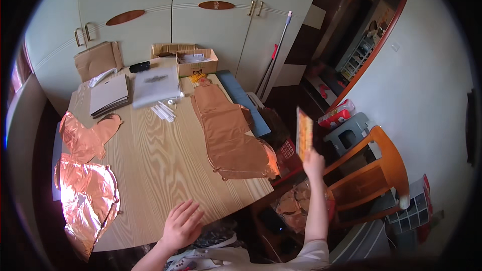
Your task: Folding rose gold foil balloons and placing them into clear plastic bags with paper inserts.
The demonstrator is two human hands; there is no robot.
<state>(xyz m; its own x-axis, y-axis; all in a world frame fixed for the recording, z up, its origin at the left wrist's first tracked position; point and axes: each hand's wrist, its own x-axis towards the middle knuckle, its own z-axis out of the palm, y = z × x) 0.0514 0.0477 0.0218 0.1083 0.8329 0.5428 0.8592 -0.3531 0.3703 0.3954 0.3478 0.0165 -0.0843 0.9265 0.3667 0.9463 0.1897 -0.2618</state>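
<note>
My right hand [314,163] is raised off the table's right side, above the wooden chair, with its fingers closed round the lower end of a thin, flat yellow-orange packet [304,135]. The packet stands roughly upright, seen at a slant. My left hand [184,225] hovers at or just above the near table edge, fingers stretched out and holding nothing. Beyond it lies a large flat copper-coloured foil piece [226,135], like an uninflated foil balloon. Shinier copper foil [88,190] spreads along the table's left side, part of it hanging over the edge.
On the wooden table [155,170] are grey-brown folders [109,95], a clear plastic sleeve [156,86], white sticks [163,111], an open cardboard box [198,62] and a blue board [243,103]. A wooden chair [391,165] bears copper foil in clear plastic [296,203]. Poles [273,55] lean against the cupboard.
</note>
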